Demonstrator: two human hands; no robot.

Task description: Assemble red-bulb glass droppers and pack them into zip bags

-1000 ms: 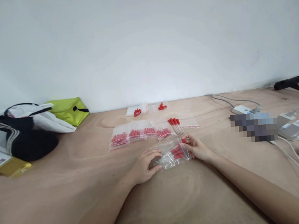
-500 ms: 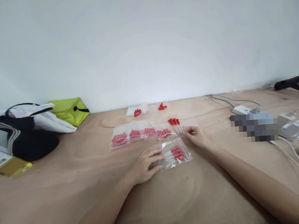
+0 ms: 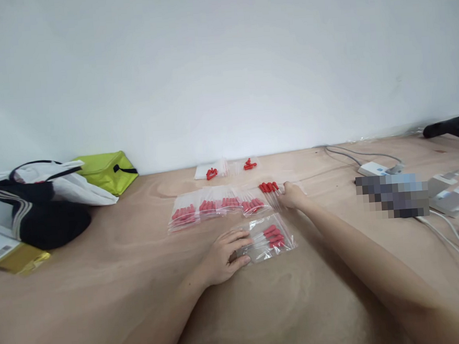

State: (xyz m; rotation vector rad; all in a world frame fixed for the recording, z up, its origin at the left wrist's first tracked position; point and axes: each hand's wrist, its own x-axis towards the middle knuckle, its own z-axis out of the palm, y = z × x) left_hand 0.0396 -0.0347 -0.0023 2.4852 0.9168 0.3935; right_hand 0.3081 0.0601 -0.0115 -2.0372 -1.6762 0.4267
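Observation:
Nearest me lies a clear zip bag (image 3: 266, 243) with several red-bulbed droppers (image 3: 274, 236) inside. My left hand (image 3: 227, 256) rests at its left edge, fingers stretched and thumb apart. Further back, several loose droppers (image 3: 269, 188) are fanned out, red bulbs pointing away from me. My right hand (image 3: 293, 196) is closed just right of their clear stems. Its fingertips are hidden, so what they hold, if anything, does not show. A pale flat bag (image 3: 300, 187) shows partly behind this hand. To the left lies a row of filled dropper bags (image 3: 208, 207).
Two bags with red bulbs (image 3: 211, 173) lie by the wall. At left are a lime-green bag (image 3: 106, 173), a black cap (image 3: 52, 221) and a yellow box (image 3: 27, 257). On the right, a power strip (image 3: 373, 169) lies among white cables (image 3: 449, 232) beside a blurred-out object (image 3: 392, 194).
My right hand has shifted slightly away from me and turned, so its fingers are now hidden behind it. The left hand and the bag beneath it stay almost in place.

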